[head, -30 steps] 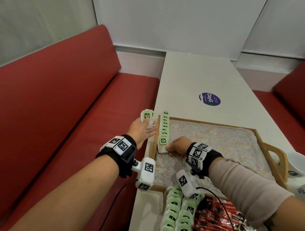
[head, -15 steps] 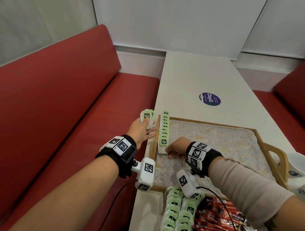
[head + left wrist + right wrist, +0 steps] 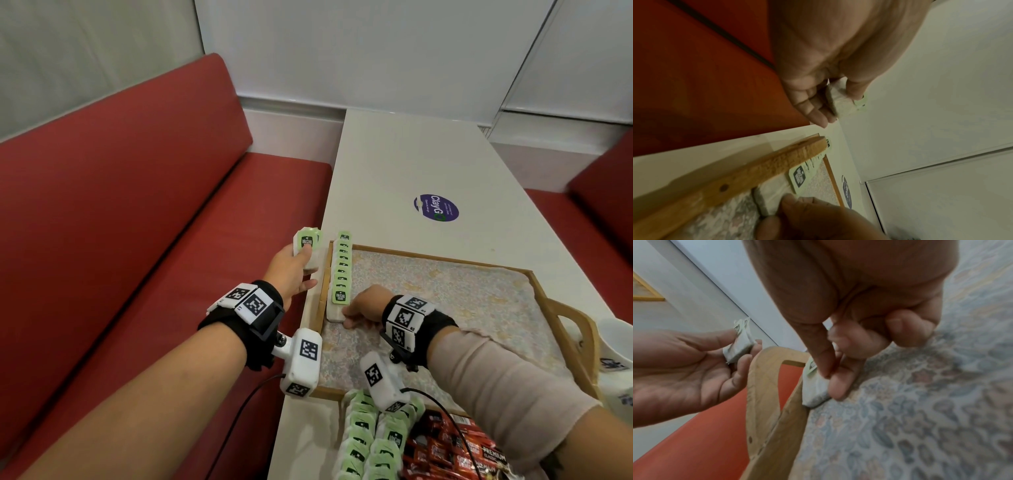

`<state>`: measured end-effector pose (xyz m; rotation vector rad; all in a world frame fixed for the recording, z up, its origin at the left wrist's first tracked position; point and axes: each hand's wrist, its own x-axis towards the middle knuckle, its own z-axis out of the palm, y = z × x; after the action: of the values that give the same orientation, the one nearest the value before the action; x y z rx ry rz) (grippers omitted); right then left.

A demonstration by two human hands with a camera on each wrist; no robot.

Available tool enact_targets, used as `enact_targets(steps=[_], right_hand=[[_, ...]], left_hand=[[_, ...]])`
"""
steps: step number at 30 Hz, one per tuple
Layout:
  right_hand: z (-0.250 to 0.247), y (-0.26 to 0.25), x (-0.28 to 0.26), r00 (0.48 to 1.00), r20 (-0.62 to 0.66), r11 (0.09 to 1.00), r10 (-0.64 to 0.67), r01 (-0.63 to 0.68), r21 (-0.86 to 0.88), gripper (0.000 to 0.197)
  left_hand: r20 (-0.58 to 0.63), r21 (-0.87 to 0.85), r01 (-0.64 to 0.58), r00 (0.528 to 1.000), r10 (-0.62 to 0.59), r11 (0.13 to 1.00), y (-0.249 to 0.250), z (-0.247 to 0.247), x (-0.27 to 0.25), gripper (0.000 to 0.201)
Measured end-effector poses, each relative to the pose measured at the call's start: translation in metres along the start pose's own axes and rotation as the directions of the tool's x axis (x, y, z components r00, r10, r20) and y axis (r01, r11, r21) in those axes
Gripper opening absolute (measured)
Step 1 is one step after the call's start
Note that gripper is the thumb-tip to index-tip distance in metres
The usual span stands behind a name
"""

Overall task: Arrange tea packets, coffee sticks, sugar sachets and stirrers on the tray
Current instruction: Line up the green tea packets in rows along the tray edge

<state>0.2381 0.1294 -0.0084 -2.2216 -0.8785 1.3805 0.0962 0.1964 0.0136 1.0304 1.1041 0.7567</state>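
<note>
Two hands work at the left side of the wooden tray [image 3: 534, 274], which sits on the white table [image 3: 394, 164] with a floral cloth [image 3: 462, 301] lining it. A row of tea packets [image 3: 342, 270] stands along the tray's left wall. The right hand [image 3: 368, 303] pinches the nearest packet of that row between thumb and fingers. The left hand [image 3: 291, 270], just outside the tray over the table edge, grips a small bundle of tea packets [image 3: 307, 248]. More tea packets [image 3: 370, 442] and red coffee sticks [image 3: 455, 448] lie near the tray's front edge.
</note>
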Motion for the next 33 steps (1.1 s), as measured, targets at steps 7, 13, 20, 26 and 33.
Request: enact_targets(steps=[7, 13, 20, 26, 33], right_hand=[[-0.005, -0.005, -0.009, 0.998, -0.022, 0.996, -0.057, 0.055, -0.075, 0.018], [-0.011, -0.019, -0.015, 0.900, -0.162, 0.888, -0.405, 0.430, 0.166, 0.014], [-0.012, -0.024, -0.023, 0.842, -0.168, 0.811, -0.513, 0.540, 0.226, 0.008], [-0.016, -0.020, -0.027, 0.856, -0.145, 0.816, -0.496, 0.517, 0.257, 0.017], [-0.024, -0.007, -0.027, 0.908, -0.144, 0.842, -0.392, 0.418, 0.343, 0.020]], left_hand=[[0.019, -0.028, -0.022, 1.000, 0.022, 0.999, 0.000, 0.000, 0.000, 0.012], [0.012, -0.011, -0.042, 0.999, 0.042, 0.999, 0.002, 0.002, 0.000, 0.009], [0.088, -0.019, -0.032, 0.996, 0.033, 0.999, 0.003, 0.009, -0.006, 0.008], [0.133, -0.029, -0.005, 0.991, 0.009, 1.000, 0.002, 0.013, -0.009, 0.006], [0.047, -0.132, -0.021, 0.999, 0.027, 0.991, 0.007, 0.013, -0.009, 0.019]])
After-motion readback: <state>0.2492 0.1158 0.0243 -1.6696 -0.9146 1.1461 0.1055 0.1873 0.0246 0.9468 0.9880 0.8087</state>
